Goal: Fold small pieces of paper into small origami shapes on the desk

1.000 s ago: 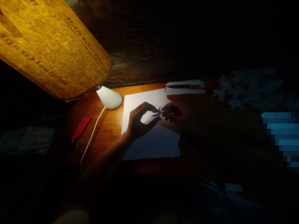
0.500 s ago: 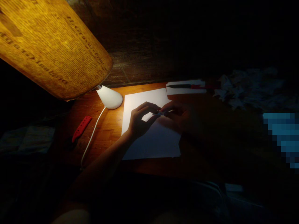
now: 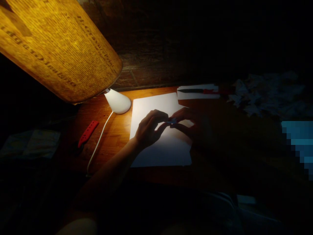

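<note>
My left hand [image 3: 149, 129] and my right hand [image 3: 189, 124] meet above a white sheet of paper [image 3: 161, 148] on the wooden table [image 3: 114, 130]. Between their fingertips they pinch a small bluish folded paper piece [image 3: 171, 121], mostly hidden by the fingers. Both hands have fingers curled and pressed together on it. My right hand lies in deep shadow.
A lit lampshade with printed text [image 3: 56, 49] fills the upper left, with its white base [image 3: 118, 101] and cord [image 3: 97, 143] beside the sheet. A red tool [image 3: 88, 133] lies at left. Paper strips and a pen [image 3: 198, 91] and crumpled scraps [image 3: 266, 93] sit behind.
The small paper piece, spread out like a star a second ago, is now pressed flatter between the fingertips. Both hands closed in on it and the view shifted slightly.
</note>
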### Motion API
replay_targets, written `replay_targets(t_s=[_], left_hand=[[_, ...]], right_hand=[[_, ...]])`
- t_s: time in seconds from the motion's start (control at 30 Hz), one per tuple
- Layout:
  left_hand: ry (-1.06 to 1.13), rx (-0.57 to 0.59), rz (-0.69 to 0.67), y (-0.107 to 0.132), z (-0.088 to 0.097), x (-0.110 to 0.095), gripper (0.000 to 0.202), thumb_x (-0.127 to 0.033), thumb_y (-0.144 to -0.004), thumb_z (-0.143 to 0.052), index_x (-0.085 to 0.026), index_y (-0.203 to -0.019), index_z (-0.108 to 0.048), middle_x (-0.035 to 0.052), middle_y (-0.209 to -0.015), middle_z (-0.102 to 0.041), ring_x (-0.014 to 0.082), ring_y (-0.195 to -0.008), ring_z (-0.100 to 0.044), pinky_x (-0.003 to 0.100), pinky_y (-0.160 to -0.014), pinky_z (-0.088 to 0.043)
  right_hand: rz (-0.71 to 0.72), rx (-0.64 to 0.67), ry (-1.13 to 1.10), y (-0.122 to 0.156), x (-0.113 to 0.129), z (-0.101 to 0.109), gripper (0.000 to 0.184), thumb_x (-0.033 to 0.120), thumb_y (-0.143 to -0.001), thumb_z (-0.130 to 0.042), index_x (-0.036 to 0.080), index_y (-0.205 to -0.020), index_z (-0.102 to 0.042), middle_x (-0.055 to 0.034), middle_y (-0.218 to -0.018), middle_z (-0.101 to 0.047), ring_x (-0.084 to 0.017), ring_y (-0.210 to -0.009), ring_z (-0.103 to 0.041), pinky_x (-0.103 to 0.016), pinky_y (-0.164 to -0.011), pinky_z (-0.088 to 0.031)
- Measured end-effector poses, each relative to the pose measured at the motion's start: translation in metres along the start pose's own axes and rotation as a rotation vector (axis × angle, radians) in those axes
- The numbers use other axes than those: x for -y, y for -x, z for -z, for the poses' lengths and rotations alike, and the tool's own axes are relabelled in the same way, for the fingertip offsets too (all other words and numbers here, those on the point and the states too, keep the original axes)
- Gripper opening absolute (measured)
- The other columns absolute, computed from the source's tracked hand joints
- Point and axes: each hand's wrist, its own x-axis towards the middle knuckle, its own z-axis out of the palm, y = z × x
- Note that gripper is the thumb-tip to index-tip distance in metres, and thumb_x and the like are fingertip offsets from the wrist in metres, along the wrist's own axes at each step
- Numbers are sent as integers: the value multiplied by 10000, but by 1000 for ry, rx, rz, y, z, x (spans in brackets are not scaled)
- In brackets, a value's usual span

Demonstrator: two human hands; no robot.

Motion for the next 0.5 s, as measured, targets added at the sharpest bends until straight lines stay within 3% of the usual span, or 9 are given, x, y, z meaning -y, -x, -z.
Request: replay_targets(t_s=[0.13,0.3,0.5], left_hand=[[80,-32,101,2,-4,-1,268,-131,-961,-719,-227,-1170,-580,32,-975,-719,152,-870,-713,289,-740,-613],[195,-57,216,4,-6,0,373,-240,-944,-731,-210,-1278,-567,67,-1033,-728,172,-893,-711,334,-792,-621],[182,56,304,-3,-5,2,156,-304,-948,-752,-184,-897,-667,25,-809,-689,135,-727,-649,287,-665,-544]], right_hand=[[8,-66,15,1,2,0,209,472,-862,-853,276,-864,-780,-31,-901,-758,-207,-860,-712,-391,-790,-592],[-54,-136,-106,1,-1,-3,188,408,-817,-892,266,-812,-769,-12,-868,-750,-186,-827,-695,-366,-785,-556],[-307,-206,-319,0,-9,-8,247,381,-709,-941,241,-758,-744,-1,-805,-752,-181,-789,-696,-332,-737,-546]])
